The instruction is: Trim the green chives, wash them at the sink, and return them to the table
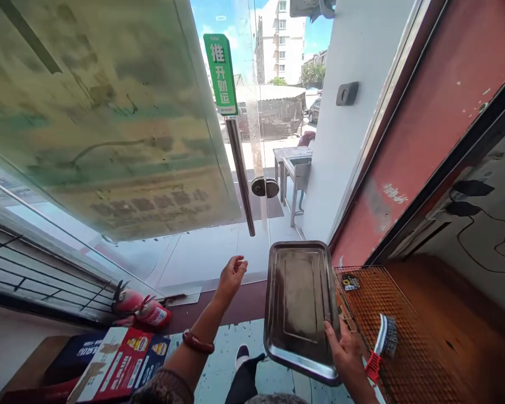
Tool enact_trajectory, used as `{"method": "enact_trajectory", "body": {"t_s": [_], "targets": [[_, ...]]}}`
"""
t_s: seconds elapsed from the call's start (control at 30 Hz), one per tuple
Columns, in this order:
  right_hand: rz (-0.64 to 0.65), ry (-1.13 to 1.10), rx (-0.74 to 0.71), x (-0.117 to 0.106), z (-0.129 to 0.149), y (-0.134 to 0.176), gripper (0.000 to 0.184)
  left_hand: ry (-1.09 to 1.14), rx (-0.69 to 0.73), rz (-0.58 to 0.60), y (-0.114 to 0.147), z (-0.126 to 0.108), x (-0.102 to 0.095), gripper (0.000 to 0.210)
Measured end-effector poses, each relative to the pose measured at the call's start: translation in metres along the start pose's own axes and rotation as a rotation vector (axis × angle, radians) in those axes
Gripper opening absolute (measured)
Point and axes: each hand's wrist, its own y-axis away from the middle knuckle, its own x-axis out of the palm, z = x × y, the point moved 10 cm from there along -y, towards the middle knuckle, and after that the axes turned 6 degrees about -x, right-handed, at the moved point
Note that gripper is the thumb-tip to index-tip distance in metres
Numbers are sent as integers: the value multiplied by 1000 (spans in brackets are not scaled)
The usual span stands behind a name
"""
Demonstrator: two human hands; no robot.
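My right hand (344, 347) grips the right edge of a rectangular metal tray (305, 297), the thumb on top and the fingers at the side and below. The tray is tilted in front of me, and its shallow inside shows bare metal with stains. My left hand (234, 273) is held out in the air left of the tray, empty, with its fingers loosely bent. It is below the steel bar handle (240, 174) of a glass door and does not touch it. A round lock (265, 187) sits to the right of the handle.
On the right, a wire brush (381, 342) with a red handle lies on a rusty wire rack (387, 314). At the left stand red fire extinguishers (151, 313) and printed cartons (122, 359). A sink and table (292, 163) are visible outside.
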Motion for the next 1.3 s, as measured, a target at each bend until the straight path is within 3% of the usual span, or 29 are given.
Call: {"method": "enact_trajectory", "body": {"t_s": [0.13, 0.23, 0.33, 0.43, 0.53, 0.63, 0.87, 1.07, 1.3], "targets": [[28, 78, -19, 72, -8, -23, 49, -125, 263, -118, -126, -64, -13, 43], [-6, 124, -56, 129, -2, -39, 39, -181, 459, -227, -214, -122, -14, 53], [17, 160, -138, 187, 12, -57, 37, -179, 589, -175, -284, -169, 9, 59], [85, 234, -283, 236, 31, -78, 43, -139, 593, -101, -332, -186, 38, 45], [166, 277, -358, 267, 43, -103, 48, -106, 601, -154, -354, -186, 47, 35], [252, 279, -396, 282, 48, -132, 53, -126, 656, -181, -361, -186, 49, 38], [420, 239, -457, 284, 37, -173, 61, -232, 662, -334, -389, -193, 42, 37], [415, 230, -418, 270, 11, -181, 67, -284, 649, -487, -426, -196, 39, 30], [451, 214, -355, 292, -20, -200, 56, -341, 600, -576, -462, -197, 40, 39]]}}
